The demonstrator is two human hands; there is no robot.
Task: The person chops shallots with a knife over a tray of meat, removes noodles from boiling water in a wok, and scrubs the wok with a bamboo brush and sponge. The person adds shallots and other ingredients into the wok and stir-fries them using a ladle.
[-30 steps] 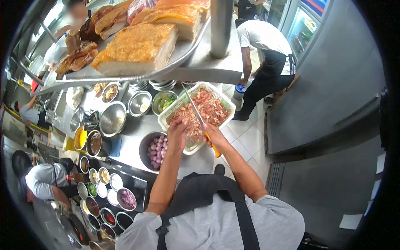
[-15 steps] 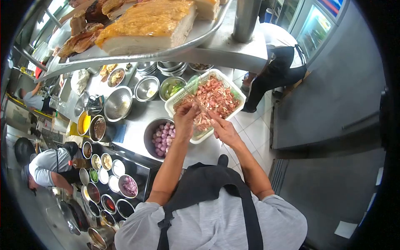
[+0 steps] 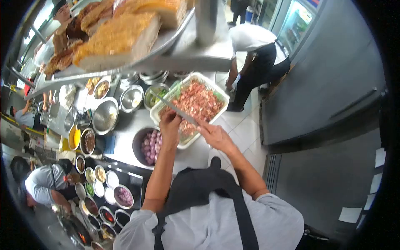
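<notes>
A steel counter (image 3: 125, 139) is running beside a tiled floor (image 3: 246, 125), where a co-worker in a white shirt (image 3: 254, 38) is bending. At its end a white plastic basket (image 3: 156, 111) is holding moist, pinkish shredded meat (image 3: 202, 100); beside it a round metal pot (image 3: 138, 146) is holding smooth purple onions (image 3: 152, 145). The right hand (image 3: 214, 136) is closing around a knife (image 3: 177, 110), its straight blade slanting over the basket. The left hand (image 3: 170, 123) is bunching its fingers near the blade; whether they are pinching anything, I cannot tell.
</notes>
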